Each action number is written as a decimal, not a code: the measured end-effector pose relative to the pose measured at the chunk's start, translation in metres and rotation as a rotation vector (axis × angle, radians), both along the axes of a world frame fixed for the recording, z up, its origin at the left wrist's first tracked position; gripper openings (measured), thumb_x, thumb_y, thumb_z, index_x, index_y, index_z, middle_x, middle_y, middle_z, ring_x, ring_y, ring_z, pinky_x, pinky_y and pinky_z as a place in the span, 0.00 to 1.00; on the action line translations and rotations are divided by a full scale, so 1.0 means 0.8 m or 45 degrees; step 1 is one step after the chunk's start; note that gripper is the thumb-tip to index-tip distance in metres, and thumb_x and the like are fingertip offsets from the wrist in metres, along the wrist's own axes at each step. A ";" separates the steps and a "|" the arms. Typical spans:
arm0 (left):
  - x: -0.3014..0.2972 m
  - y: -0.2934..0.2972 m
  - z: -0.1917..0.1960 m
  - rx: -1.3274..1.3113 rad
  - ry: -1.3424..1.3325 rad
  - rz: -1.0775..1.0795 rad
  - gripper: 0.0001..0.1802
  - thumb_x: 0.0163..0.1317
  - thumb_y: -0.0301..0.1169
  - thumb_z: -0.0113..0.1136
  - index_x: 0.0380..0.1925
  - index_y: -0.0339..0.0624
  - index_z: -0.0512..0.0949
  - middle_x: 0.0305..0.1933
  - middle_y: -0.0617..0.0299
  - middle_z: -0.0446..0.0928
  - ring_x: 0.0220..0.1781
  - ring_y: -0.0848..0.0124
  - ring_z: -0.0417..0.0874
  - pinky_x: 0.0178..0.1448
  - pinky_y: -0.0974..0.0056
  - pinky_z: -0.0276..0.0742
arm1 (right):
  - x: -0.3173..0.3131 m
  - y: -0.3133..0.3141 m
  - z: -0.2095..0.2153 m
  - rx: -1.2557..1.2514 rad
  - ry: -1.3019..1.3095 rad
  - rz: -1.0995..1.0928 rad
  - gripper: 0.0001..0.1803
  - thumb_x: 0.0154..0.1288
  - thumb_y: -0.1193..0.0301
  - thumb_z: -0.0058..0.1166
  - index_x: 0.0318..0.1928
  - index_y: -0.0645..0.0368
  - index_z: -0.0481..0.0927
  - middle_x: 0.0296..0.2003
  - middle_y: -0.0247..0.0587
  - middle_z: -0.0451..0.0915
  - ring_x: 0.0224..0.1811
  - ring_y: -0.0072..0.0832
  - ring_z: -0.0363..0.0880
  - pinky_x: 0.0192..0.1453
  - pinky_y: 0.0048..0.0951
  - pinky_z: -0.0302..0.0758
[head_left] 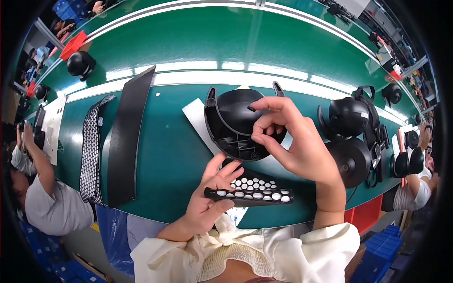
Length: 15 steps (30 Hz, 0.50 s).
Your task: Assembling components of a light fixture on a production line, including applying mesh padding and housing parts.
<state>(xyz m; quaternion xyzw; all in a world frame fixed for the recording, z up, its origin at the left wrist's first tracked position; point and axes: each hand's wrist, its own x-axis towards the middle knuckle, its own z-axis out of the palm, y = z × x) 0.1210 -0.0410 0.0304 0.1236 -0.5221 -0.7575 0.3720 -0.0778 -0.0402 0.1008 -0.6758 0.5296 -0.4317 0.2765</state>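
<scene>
My left hand [210, 193] holds a black strip [250, 193] dotted with several white round pads, level above the near edge of the green table [179, 155]. My right hand [288, 137] is raised over a black dome-shaped housing [233, 120], thumb and forefinger pinched together at its lower right rim; whether a pad sits between the fingertips is too small to tell. The housing rests on a white sheet [200, 120]. My cream sleeves enter from the lower edge.
A long black panel [127, 137] and a perforated black-and-white strip [90, 151] lie at left. Several finished black dome units [351, 137] stand at right, another dome unit [81, 63] at far left. Other people sit at the left and right edges. Blue crates sit below.
</scene>
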 end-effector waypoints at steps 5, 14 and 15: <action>0.001 -0.001 -0.003 -0.009 0.013 -0.005 0.10 0.58 0.32 0.53 0.31 0.37 0.68 0.65 0.40 0.35 0.67 0.47 0.47 0.65 0.47 0.47 | 0.002 0.001 -0.003 -0.042 0.050 -0.021 0.24 0.47 0.86 0.52 0.47 0.62 0.65 0.24 0.32 0.74 0.25 0.19 0.68 0.32 0.18 0.64; 0.000 -0.004 -0.004 0.085 0.100 0.006 0.13 0.58 0.34 0.53 0.33 0.35 0.66 0.66 0.41 0.36 0.66 0.48 0.51 0.65 0.47 0.48 | 0.002 0.021 -0.005 -0.640 1.019 -0.081 0.26 0.40 0.79 0.59 0.46 0.58 0.73 0.31 0.31 0.78 0.36 0.22 0.75 0.37 0.23 0.65; 0.000 -0.004 -0.004 0.086 0.098 0.011 0.13 0.58 0.34 0.53 0.33 0.35 0.66 0.66 0.41 0.36 0.66 0.48 0.51 0.65 0.47 0.48 | 0.002 0.024 -0.006 -0.681 1.092 -0.055 0.25 0.40 0.79 0.58 0.46 0.57 0.73 0.32 0.30 0.78 0.37 0.22 0.75 0.37 0.24 0.65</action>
